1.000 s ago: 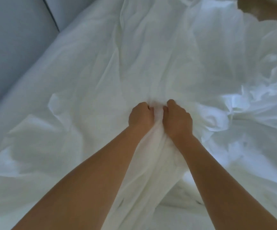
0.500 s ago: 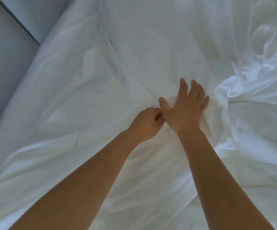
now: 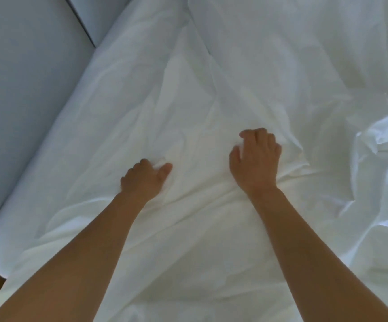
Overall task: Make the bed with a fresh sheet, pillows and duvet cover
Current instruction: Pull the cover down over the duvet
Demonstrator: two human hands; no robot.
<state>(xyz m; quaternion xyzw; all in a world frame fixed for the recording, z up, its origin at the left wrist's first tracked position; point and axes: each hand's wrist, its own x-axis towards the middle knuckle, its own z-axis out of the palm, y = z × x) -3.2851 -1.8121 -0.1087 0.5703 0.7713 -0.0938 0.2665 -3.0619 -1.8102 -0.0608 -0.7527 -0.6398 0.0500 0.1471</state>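
A white sheet (image 3: 188, 101) lies spread out and fills most of the view. Two bare arms reach out over it. The left hand (image 3: 143, 180) sits near the middle, a bit toward 9 o'clock. Its fingers curl down and pinch a small bump of sheet against the thumb. The right hand (image 3: 255, 159) is toward 2 o'clock from it, a little way off. Its fingers curl too and grab a fold of sheet. At 3 o'clock the cloth is crumpled in a heap (image 3: 385, 140). At 10 o'clock a gray wall (image 3: 25, 77) runs right beside the sheet.
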